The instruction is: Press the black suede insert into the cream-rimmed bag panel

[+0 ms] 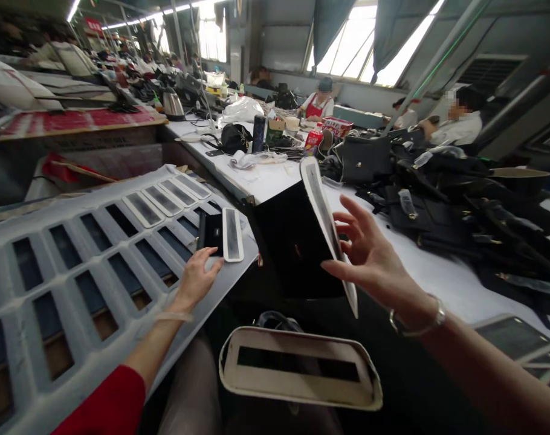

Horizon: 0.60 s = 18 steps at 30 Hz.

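Note:
My right hand (370, 251) has its thumb over the edge of a large black bag panel (288, 241) and its fingers behind. Along that edge stands a long white-rimmed strip (318, 199), tilted upright. My left hand (200, 275) is at the grey sheet's edge, its bent fingers and thumb at the lower edge of a small black piece (210, 232) with a little label. Beside this piece lies a white-rimmed grey strip (232, 234). Below my hands, close to me, is an oblong cream piece (297, 389) with a raised rim and a dark slot.
On the left a grey sheet (93, 257) has rows of rectangular openings, several with white-rimmed strips. Black bags (420, 199) are heaped on the white table (275, 187) at right. A red bottle (313, 140), a dark cylinder (258, 133) and a kettle (172, 104) stand farther back. Several people sit beyond.

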Each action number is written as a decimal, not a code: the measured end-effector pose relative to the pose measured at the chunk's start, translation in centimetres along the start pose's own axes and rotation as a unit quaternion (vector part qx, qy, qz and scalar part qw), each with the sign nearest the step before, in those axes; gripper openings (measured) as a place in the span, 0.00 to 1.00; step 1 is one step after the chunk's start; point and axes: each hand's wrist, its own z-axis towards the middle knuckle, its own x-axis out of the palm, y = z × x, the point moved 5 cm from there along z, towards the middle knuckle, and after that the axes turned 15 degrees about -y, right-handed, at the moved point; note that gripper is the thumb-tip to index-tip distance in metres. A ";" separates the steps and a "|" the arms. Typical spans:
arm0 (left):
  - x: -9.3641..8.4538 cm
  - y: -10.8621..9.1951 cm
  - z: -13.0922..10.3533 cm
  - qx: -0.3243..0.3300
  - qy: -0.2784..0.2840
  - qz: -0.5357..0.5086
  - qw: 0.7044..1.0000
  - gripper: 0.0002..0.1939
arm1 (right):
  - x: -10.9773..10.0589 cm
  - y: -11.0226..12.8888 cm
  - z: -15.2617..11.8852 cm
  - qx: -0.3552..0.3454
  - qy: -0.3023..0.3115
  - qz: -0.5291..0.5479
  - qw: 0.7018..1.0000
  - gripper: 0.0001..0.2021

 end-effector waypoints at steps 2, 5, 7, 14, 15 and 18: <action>-1.7 -1.7 -2.5 -0.035 0.000 -0.045 0.998 0.28 | -0.4 0.6 -2.5 -0.007 -0.001 0.018 1.000 0.45; -3.8 -4.0 -7.7 -0.083 0.014 -0.112 0.990 0.29 | -0.5 0.7 -5.6 -0.011 -0.004 0.034 0.999 0.43; -4.4 -4.9 -11.6 -0.149 0.035 -0.198 0.968 0.28 | -0.3 0.6 -7.2 -0.030 -0.007 0.031 0.999 0.42; -3.8 -6.5 -19.8 -0.238 0.080 -0.305 0.918 0.31 | -0.7 -0.6 -10.8 -0.158 0.015 -0.096 0.983 0.39; -3.7 -6.6 -20.0 -0.233 0.071 -0.306 0.920 0.32 | -1.0 -0.6 -11.0 -0.174 0.021 -0.115 0.978 0.39; -3.5 -6.8 -20.1 -0.223 0.046 -0.289 0.930 0.36 | -1.8 -0.4 -11.5 -0.225 0.029 -0.177 0.958 0.37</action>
